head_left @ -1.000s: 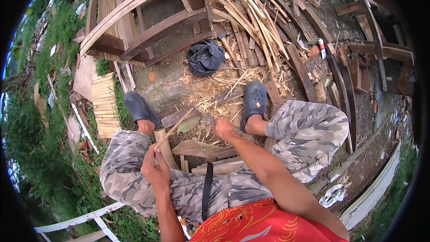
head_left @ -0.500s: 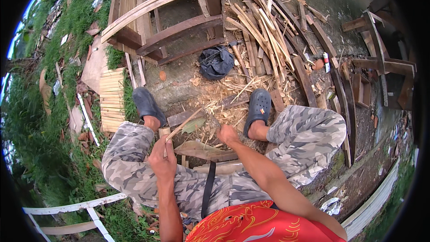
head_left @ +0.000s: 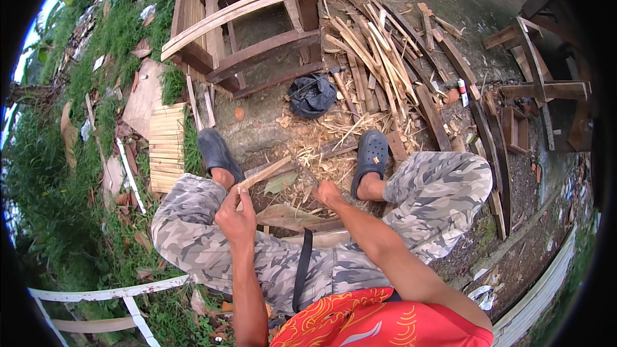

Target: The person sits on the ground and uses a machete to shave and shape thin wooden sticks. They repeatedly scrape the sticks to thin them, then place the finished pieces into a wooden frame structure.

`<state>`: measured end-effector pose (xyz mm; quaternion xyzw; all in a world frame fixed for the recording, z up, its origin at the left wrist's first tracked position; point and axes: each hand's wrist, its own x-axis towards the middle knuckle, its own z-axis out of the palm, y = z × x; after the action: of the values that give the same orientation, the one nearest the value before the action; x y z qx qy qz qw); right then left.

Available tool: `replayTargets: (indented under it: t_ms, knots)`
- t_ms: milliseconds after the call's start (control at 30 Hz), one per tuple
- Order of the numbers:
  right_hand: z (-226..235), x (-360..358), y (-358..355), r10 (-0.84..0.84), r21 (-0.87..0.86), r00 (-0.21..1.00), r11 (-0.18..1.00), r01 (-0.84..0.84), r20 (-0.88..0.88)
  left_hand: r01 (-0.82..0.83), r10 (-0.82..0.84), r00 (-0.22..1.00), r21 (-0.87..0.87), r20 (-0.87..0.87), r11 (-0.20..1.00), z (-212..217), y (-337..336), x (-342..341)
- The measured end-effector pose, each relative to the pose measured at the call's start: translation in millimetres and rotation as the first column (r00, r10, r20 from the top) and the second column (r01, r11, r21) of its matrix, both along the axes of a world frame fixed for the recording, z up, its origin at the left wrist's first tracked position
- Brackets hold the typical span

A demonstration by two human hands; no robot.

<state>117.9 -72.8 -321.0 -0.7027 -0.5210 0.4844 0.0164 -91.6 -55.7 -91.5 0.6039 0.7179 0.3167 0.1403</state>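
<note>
My left hand (head_left: 236, 218) pinches the near end of a pale wooden strip (head_left: 267, 173), which slants up and to the right over the ground between my feet. Closed round a knife, my right hand (head_left: 328, 194) is a little to the right. Its handle is hidden in my fist, and the narrow dark knife blade (head_left: 306, 173) points up-left close to the strip's far end. Beneath them are a dark board (head_left: 337, 148), a greenish leaf (head_left: 280, 182) and pale wood shavings (head_left: 292, 138).
Ahead stands a wooden frame (head_left: 270, 51), with a black bag (head_left: 312, 95) and a hammer (head_left: 344, 93) by it. Split wooden strips (head_left: 379, 51) are heaped to the right. A slatted mat (head_left: 166, 148) lies at left; wooden stands (head_left: 546, 90) are at far right.
The strip in my left hand has turned, now showing a broader face. My left hand has shifted slightly; my right hand with the knife stays nearly in place. The whole view has tilted slightly.
</note>
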Motion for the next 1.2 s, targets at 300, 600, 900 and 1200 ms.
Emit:
replayTargets:
  t_ms: [300,600,900,1200]
  knots:
    - [19.2,-8.8,3.4,-0.020,0.003,1.000,1.000,0.020,0.003,-0.149,0.149,0.989,-0.092,-0.003,0.985,13.6,2.9,3.7]
    - [29.2,-8.8,8.9,-0.008,-0.041,0.984,0.999,0.016,0.177,-0.218,0.219,0.976,-0.086,0.011,0.972,9.6,1.6,3.7]
    - [34.3,-4.5,3.3,0.103,-0.016,0.991,0.995,-0.102,0.087,-0.247,0.245,0.969,-0.099,-0.036,0.964,9.6,2.8,0.2]
    - [12.5,2.9,-6.5,0.095,-0.097,0.983,0.992,-0.080,0.158,-0.296,0.294,0.955,-0.076,-0.043,0.952,5.9,0.4,-11.3]
